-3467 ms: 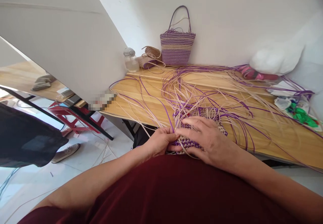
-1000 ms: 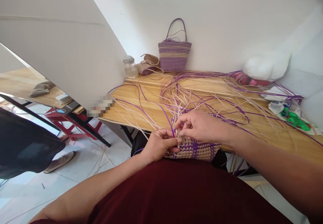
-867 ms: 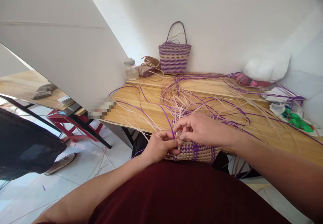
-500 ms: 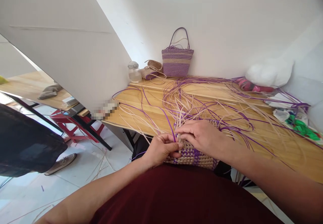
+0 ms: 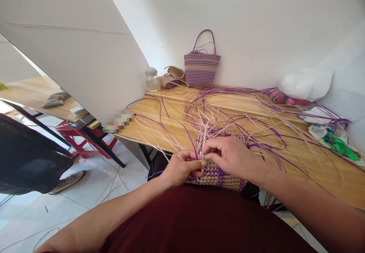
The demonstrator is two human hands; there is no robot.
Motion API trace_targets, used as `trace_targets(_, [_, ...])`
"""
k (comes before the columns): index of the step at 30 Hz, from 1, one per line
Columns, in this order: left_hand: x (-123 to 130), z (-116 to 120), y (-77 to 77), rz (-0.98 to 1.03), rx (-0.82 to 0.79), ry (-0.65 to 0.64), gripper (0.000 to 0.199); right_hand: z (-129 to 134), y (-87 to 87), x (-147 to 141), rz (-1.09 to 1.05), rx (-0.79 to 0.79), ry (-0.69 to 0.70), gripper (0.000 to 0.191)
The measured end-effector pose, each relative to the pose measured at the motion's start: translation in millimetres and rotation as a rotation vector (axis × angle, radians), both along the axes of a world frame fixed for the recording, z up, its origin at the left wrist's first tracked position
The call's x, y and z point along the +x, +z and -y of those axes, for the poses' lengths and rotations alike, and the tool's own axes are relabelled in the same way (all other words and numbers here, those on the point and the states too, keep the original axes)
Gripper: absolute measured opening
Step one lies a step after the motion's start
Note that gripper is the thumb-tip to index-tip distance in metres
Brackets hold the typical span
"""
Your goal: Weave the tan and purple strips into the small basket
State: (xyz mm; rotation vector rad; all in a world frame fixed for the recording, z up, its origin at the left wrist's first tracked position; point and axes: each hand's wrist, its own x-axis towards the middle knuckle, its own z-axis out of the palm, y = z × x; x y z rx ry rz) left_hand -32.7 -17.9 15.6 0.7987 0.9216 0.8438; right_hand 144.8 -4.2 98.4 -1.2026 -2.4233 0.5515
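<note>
A beige and purple woven piece (image 5: 225,179) lies at the table's front edge against my body, with many long loose strands (image 5: 202,110) spreading from it over the table. My left hand (image 5: 182,167) pinches its left edge between thumb and fingers, beside an upright purple strand (image 5: 189,137). Close by on the right, my right hand (image 5: 228,156) has thumb and index finger closed on a beige strand at the same edge. The fingertips of both hands nearly meet there.
On the wooden table (image 5: 171,110), a finished purple and beige basket (image 5: 202,70), a smaller woven piece (image 5: 169,81) and a jar (image 5: 152,81) stand at the back. White and pink bags (image 5: 306,83) lie right. A person's leg (image 5: 31,154) and red stool (image 5: 82,139) are left.
My right fingers have shifted slightly at the woven edge, while my left hand keeps its pinch. The whole view has moved a little.
</note>
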Motion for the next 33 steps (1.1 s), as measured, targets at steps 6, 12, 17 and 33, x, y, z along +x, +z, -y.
trace_targets(6, [-0.3,0.6,1.2,0.014,0.009,0.003,0.042,-5.9,11.7,-5.8,0.121,-0.035,0.037,0.017])
trace_targets(12, [-1.7,1.7,1.0,-0.002,0.042,-0.02,0.041,-8.3,24.7,-15.2,0.229,-0.025,0.118,0.019])
trace_targets(17, [-1.1,0.7,-0.7,0.021,0.029,-0.027,0.039,-7.2,18.3,-17.4,0.168,-0.043,0.088,0.009])
trace_targets(33, [1.3,3.5,7.1,-0.038,0.121,0.087,0.035,-16.5,35.7,-48.8,0.048,-0.43,0.177,0.018])
